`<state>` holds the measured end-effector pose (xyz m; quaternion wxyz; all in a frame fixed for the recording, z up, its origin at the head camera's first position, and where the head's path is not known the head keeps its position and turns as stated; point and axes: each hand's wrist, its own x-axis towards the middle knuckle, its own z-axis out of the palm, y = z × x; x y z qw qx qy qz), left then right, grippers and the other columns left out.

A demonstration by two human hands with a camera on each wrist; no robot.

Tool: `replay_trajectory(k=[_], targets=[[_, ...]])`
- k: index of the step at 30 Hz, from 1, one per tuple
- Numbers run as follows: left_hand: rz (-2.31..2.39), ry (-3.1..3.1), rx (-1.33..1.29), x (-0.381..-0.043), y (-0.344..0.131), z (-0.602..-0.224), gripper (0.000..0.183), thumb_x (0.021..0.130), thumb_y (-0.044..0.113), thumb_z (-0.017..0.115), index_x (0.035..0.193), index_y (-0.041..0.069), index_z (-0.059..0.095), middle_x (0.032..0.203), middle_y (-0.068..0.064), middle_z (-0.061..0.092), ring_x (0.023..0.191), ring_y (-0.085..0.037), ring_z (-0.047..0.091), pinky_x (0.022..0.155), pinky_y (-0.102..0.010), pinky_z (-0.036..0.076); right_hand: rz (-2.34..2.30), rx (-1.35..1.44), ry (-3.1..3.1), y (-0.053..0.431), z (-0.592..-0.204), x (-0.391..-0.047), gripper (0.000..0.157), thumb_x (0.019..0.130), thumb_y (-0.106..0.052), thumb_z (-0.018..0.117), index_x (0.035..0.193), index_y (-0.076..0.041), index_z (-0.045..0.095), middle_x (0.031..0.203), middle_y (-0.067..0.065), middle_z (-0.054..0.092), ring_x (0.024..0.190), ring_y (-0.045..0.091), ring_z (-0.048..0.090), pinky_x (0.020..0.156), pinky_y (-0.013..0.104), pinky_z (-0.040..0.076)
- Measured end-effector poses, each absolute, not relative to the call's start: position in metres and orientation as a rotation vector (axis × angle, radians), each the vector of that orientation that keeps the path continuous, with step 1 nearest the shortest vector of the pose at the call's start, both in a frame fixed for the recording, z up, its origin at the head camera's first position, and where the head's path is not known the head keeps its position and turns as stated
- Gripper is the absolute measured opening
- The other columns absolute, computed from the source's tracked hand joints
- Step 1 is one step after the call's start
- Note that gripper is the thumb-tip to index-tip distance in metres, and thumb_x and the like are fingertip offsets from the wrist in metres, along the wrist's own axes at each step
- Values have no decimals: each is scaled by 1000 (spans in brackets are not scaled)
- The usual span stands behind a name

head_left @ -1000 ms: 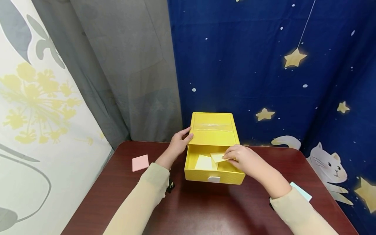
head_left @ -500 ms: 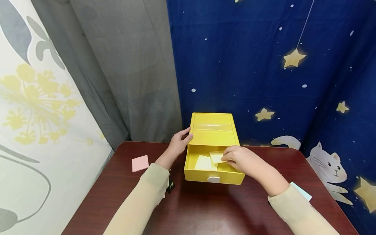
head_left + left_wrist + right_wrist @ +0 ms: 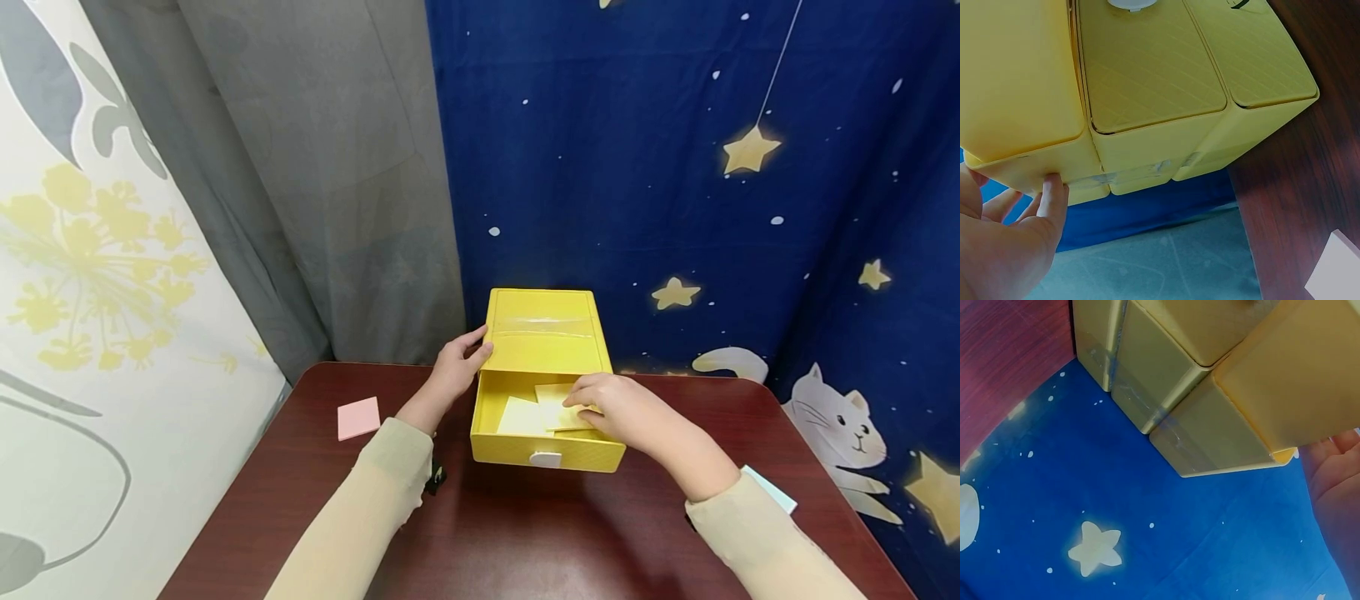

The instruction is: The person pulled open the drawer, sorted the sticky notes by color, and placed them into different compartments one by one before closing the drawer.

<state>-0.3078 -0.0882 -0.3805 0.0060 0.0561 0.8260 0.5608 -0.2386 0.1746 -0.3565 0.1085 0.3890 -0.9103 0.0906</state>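
Note:
A yellow drawer cabinet [image 3: 543, 333] stands at the back of the table, its top drawer [image 3: 506, 448] pulled out. Inside lie pale yellow sticky notes [image 3: 551, 404] and a whiter sticky note [image 3: 520, 418], partly overlapping. My right hand [image 3: 618, 404] reaches into the drawer over the yellow notes, thumb and fingertips apart; whether they touch the paper is unclear. In the right wrist view, the drawer wall hides its fingertips. My left hand [image 3: 453, 367] rests against the cabinet's upper left edge. The left wrist view has its thumb [image 3: 1054, 194] on the cabinet's side.
A pink sticky note pad [image 3: 358, 418] lies on the left of the dark red table [image 3: 510, 542]. Partly behind the right sleeve is a light blue pad [image 3: 772, 490]. Closed lower drawers [image 3: 1154, 69] sit under the pulled-out one. Curtains [image 3: 600, 167] hang behind.
My right hand has moved the pale yellow note slightly left, then loosened its pinch, and the note now lies lower in the drawer. My left hand has stayed in place.

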Motion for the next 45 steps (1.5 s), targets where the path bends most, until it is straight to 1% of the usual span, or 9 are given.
replay_trajectory(k=[7, 13, 20, 23, 27, 32, 34, 39, 45], targets=[[1745, 2600, 175, -308, -89, -381, 50, 95, 32, 54, 142, 24, 44, 149, -7, 38, 129, -23, 47, 101, -38, 45, 366, 1084, -2697, 174, -355, -233, 20, 83, -10, 70, 103, -13, 74, 100, -1, 69, 94, 17, 65, 84, 36, 54], [1746, 2596, 182, -308, -89, -381, 50, 95, 32, 54, 143, 24, 43, 148, -7, 39, 127, -24, 49, 100, -38, 46, 412, 939, -2657, 172, -355, -222, 24, 87, -19, 66, 110, -14, 72, 106, 1, 70, 102, 21, 64, 90, 41, 52], [1753, 2577, 157, -307, -89, -379, 50, 95, 32, 55, 143, 25, 43, 148, -6, 39, 127, -23, 49, 101, -38, 45, 436, 827, -2512, 165, -358, -206, 30, 86, -32, 68, 113, -19, 70, 108, -3, 69, 103, 17, 62, 86, 39, 53], [1750, 2579, 156, -307, -89, -380, 51, 95, 32, 55, 143, 25, 43, 148, -6, 39, 127, -23, 49, 101, -38, 46, 446, 826, -2417, 162, -363, -200, 33, 84, -32, 70, 114, -20, 70, 109, -4, 68, 103, 15, 61, 84, 37, 54], [1752, 2577, 158, -308, -89, -381, 50, 94, 32, 55, 143, 25, 43, 148, -6, 40, 126, -22, 50, 101, -37, 46, 467, 897, -2263, 159, -374, -193, 38, 83, -29, 71, 119, -18, 67, 116, -1, 66, 109, 18, 58, 88, 38, 52], [1748, 2594, 167, -309, -89, -381, 50, 95, 33, 55, 143, 25, 44, 147, -6, 40, 128, -22, 49, 101, -37, 45, 435, 1020, -2035, 151, -394, -186, 41, 94, -35, 57, 128, -12, 61, 128, 9, 60, 116, 29, 55, 96, 44, 45], [1743, 2604, 167, -309, -89, -381, 50, 95, 33, 55, 143, 25, 44, 148, -6, 40, 129, -23, 47, 102, -38, 44, 394, 1039, -1962, 147, -402, -185, 42, 97, -36, 50, 128, -9, 60, 130, 12, 59, 117, 32, 55, 104, 44, 40], [1739, 2603, 155, -308, -89, -380, 50, 95, 33, 55, 143, 25, 44, 148, -6, 39, 130, -23, 45, 102, -38, 44, 264, 1012, -1841, 141, -417, -180, 39, 101, -30, 43, 123, -5, 63, 130, 14, 59, 115, 33, 57, 113, 41, 30], [1752, 2587, 155, -307, -88, -380, 50, 95, 33, 55, 143, 25, 43, 148, -6, 39, 128, -23, 48, 101, -38, 45, 127, 979, -1661, 141, -428, -178, 30, 100, -19, 46, 115, -4, 67, 117, 11, 66, 104, 29, 60, 103, 39, 40]])
